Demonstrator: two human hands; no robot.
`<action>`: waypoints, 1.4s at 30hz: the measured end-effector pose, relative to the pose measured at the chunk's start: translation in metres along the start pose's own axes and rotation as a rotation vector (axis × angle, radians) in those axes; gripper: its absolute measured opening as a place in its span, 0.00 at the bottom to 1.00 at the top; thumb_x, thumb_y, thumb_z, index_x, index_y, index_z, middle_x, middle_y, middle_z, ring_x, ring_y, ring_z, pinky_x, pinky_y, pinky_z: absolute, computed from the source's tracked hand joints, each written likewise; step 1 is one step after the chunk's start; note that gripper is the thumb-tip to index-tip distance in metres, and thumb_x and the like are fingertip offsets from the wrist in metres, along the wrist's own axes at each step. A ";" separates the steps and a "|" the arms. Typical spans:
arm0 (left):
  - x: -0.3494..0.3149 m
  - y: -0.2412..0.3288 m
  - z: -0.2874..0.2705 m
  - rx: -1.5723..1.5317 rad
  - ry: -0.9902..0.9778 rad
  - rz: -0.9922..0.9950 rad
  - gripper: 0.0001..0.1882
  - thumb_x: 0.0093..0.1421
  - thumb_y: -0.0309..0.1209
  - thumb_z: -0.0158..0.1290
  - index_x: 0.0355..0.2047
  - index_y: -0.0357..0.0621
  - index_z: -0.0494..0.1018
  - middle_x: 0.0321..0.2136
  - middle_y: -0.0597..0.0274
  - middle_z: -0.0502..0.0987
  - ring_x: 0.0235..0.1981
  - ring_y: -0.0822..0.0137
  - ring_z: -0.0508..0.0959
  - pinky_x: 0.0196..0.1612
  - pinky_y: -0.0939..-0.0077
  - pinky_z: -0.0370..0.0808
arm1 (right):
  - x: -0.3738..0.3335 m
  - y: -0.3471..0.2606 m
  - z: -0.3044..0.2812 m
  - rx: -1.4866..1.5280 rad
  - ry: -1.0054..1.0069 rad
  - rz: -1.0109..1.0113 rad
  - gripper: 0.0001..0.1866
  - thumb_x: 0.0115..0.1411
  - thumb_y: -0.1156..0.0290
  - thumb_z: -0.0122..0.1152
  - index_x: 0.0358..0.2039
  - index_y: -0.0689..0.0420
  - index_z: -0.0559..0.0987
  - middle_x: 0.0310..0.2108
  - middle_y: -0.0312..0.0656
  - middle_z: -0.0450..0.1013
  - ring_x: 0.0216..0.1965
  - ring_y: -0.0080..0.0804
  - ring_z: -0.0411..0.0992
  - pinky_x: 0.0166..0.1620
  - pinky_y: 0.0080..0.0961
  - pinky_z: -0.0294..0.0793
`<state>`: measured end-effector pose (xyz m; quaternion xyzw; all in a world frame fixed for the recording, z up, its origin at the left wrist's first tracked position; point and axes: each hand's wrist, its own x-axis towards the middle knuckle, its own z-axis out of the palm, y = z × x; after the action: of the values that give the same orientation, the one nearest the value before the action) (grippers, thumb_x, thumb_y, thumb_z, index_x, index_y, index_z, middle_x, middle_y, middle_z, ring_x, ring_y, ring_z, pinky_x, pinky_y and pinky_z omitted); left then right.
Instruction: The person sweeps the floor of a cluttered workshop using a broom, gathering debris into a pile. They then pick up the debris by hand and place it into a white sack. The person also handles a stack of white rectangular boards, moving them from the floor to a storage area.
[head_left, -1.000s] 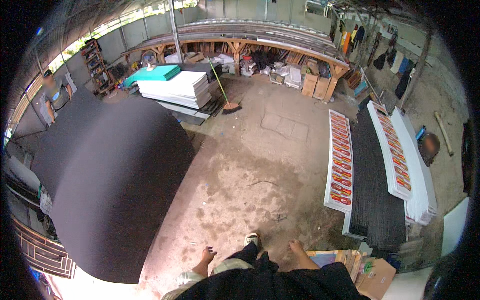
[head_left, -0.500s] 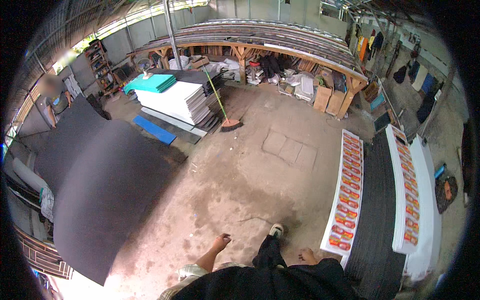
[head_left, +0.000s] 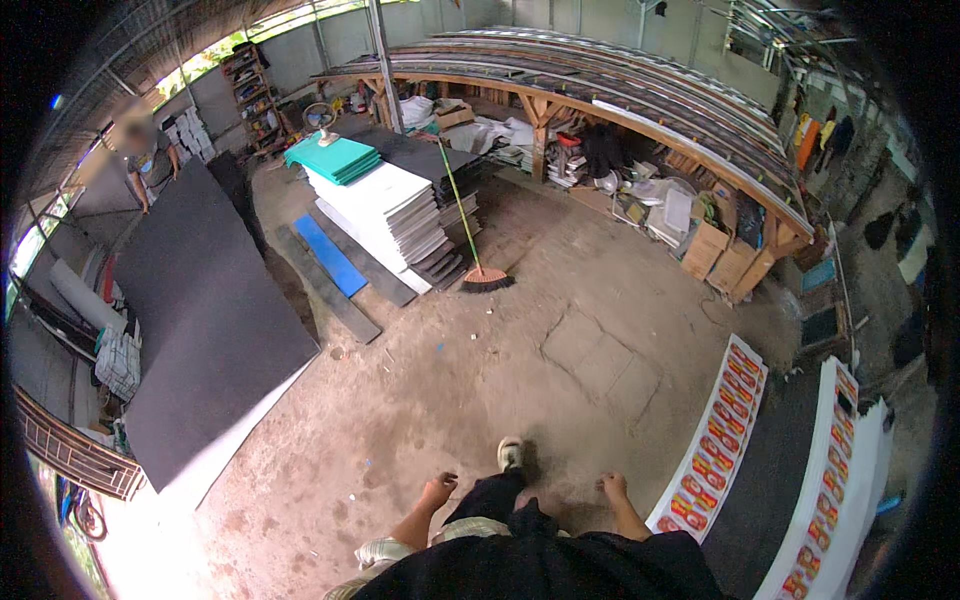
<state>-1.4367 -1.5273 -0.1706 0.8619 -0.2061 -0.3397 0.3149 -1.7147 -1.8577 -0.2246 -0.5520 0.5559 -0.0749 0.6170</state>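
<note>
My left hand (head_left: 438, 490) hangs low in front of me, its fingers loosely curled with nothing visible in them. My right hand (head_left: 613, 487) is likewise curled and appears empty, nearest to the long white panel with red-and-yellow prints (head_left: 712, 440). Both hands are above the bare concrete floor, touching nothing. To the far left, a large black sheet (head_left: 215, 310) slopes down toward the floor, a white sheet (head_left: 250, 420) showing along its near edge. A co-worker (head_left: 150, 165) stands at its far end with a hand at its edge.
A broom (head_left: 486, 280) leans beside stacked white sheets (head_left: 375, 205) topped by green sheets (head_left: 333, 158). A blue strip (head_left: 330, 255) lies nearby. A long wooden rack (head_left: 540, 125) spans the back. Black sheets (head_left: 755, 470) and another printed panel (head_left: 825, 490) lie at right.
My view has turned leftward and I have stepped forward. The black sheet, bulging before, now lies flatter and farther left, with white showing at its edge. My right hand has swung forward.
</note>
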 end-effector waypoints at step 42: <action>0.725 0.401 -0.054 -0.464 0.447 -0.476 0.14 0.47 0.34 0.48 0.36 0.46 0.69 0.31 0.56 0.73 0.33 0.62 0.73 0.37 0.74 0.68 | 0.778 -0.684 0.124 -0.624 -0.604 -0.341 0.10 0.52 0.74 0.43 0.35 0.61 0.69 0.22 0.41 0.70 0.21 0.26 0.68 0.25 0.22 0.68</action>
<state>-0.9584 -2.2058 -0.1961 0.8441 0.1553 -0.2449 0.4509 -0.9743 -2.5923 -0.1994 -0.7918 0.2485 0.1598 0.5345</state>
